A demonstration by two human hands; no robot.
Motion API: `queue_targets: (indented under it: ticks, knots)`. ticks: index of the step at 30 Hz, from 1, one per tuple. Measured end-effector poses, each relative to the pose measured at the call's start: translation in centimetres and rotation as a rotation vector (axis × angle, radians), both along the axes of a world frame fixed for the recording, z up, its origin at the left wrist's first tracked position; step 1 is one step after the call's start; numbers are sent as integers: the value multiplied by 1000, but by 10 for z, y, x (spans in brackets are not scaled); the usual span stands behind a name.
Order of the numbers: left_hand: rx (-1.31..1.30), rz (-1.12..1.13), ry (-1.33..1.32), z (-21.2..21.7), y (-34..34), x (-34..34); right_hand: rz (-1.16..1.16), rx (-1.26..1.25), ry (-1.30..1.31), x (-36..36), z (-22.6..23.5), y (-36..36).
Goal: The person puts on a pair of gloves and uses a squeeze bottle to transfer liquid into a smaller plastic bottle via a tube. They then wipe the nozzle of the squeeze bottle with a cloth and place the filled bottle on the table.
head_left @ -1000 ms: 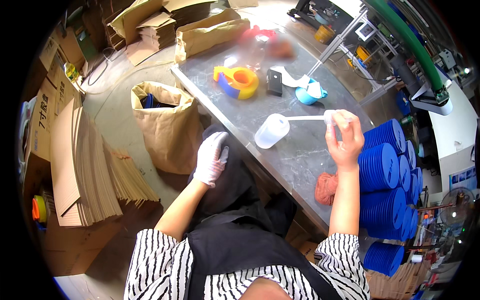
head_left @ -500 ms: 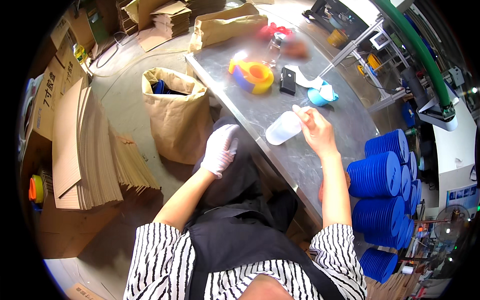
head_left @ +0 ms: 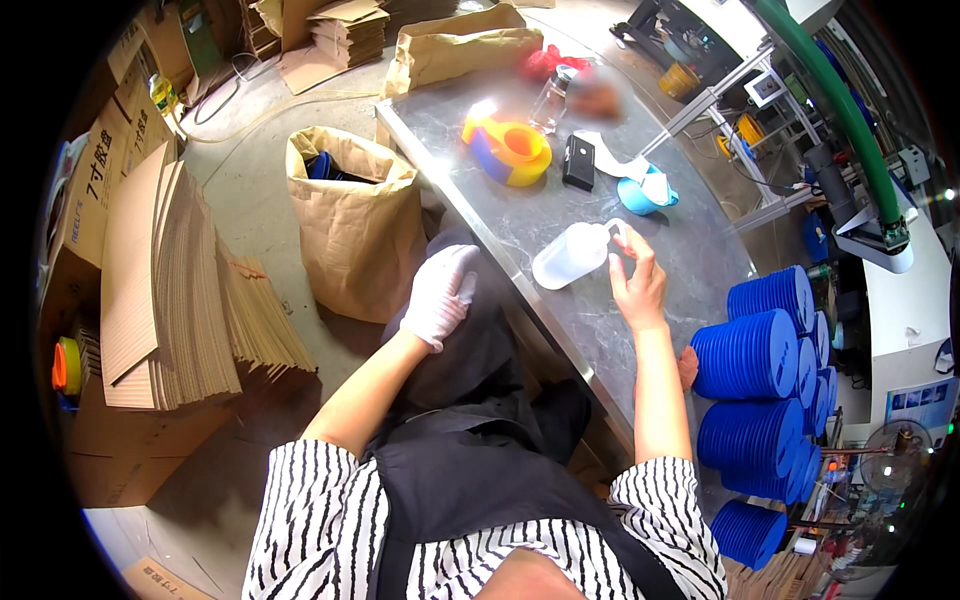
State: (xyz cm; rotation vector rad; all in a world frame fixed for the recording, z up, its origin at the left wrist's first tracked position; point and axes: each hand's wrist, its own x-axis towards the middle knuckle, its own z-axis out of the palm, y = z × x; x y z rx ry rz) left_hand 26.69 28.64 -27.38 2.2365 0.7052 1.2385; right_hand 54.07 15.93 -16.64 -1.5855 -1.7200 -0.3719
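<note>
While the gloved left hand (head_left: 441, 297) rests unclenched on the lap, the right hand (head_left: 636, 280) pinches the squeeze bottle (head_left: 572, 256).

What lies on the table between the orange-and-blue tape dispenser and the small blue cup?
In the head view, a small black box lies between the tape dispenser and the blue cup, on the grey table.

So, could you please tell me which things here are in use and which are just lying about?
In use:
- right hand, gripping the neck of the squeeze bottle lying on the table
- left hand, gloved, resting on the lap

Lying about:
- tape dispenser
- black box
- blue cup
- paper sack
- blue lids
- cardboard sheets
</note>
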Motion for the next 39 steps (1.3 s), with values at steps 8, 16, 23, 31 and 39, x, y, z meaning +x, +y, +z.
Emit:
queue_targets:
  ticks: [8, 16, 23, 31, 39]
  knots:
    - [-9, 8, 17, 3, -1, 0, -82, -272, 272, -8, 14, 18]
    - [-62, 5, 12, 4, 1, -6, 18, -417, 195, 2, 27, 18]
    - [-61, 11, 10, 3, 1, -5, -94, -422, 215, 3, 24, 21]
    - [-47, 33, -10, 3, 3, -6, 158, -320, 934, 8, -14, 21]
    - [-73, 20, -1, 2, 2, -8, 183, -245, 1110, -6, -18, 21]
